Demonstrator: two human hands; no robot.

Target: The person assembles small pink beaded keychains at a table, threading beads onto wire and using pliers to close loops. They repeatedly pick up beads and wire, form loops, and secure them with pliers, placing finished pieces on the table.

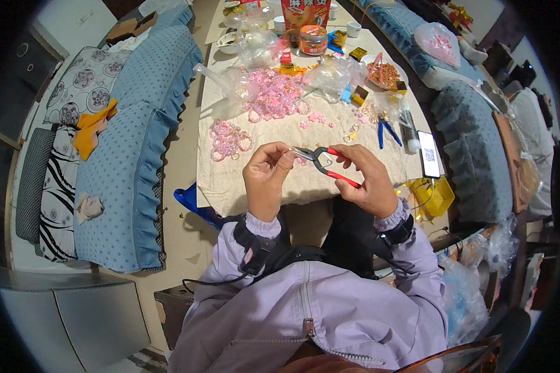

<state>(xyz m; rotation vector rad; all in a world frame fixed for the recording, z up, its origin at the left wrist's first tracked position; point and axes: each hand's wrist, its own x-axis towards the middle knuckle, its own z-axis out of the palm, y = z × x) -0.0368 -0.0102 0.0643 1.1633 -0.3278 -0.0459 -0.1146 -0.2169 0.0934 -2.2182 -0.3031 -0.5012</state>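
Pliers (318, 156) over wrinkled cloth (227, 183)

Smooth red grips (346, 180), curved and spread, rest in the right hand (372, 180), its fingers loosely curled around them. Thumb and forefinger of the left hand (266, 179) pinch closed at the metal nose; anything held is too small to make out. Glossy pink beads (274, 96) lie heaped beyond.

Cloth-covered table (224, 186): pink bead heap (272, 94), smaller bead cluster (226, 140), blue-handled pliers (381, 133), orange jar (313, 42), phone (429, 161).
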